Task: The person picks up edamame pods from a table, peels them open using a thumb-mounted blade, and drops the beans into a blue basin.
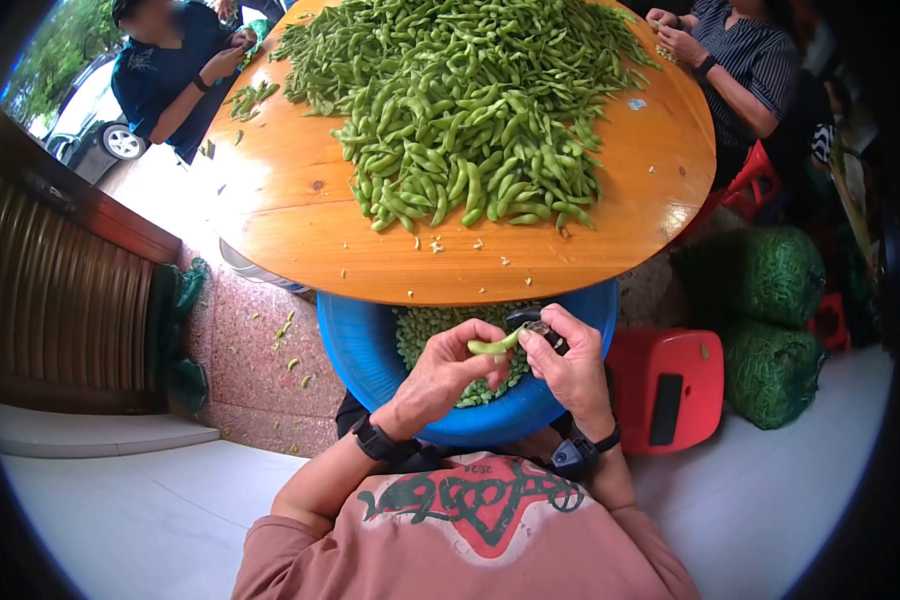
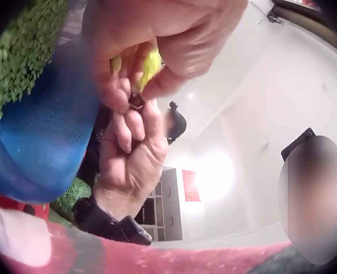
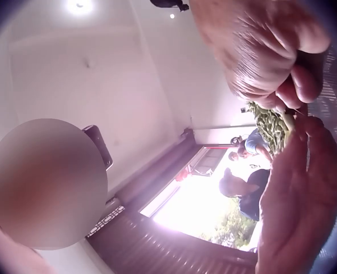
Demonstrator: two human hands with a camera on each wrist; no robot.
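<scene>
Over the blue basin [image 1: 345,350], my left hand [image 1: 440,368] pinches a green soybean pod [image 1: 490,347] between thumb and fingers. Facing it, my right hand [image 1: 578,368] holds a small black tool [image 1: 523,316] with a shiny metal part, its thumb right at the pod's end. I cannot tell the tool's exact kind. In the left wrist view the fingertips of both hands meet at the pod [image 2: 151,69]. Shelled green beans [image 1: 425,327] lie in the basin below. A large heap of whole pods [image 1: 470,110] covers much of the wooden table [image 1: 280,220] ahead.
Scraps of pod dot the table's near edge. A red stool [image 1: 705,400] stands right of the basin, beside full green net sacks [image 1: 770,370]. Loose pods [image 1: 292,364] lie on the floor at left. Two people [image 1: 175,75] [image 1: 745,70] sit across at the table's sides.
</scene>
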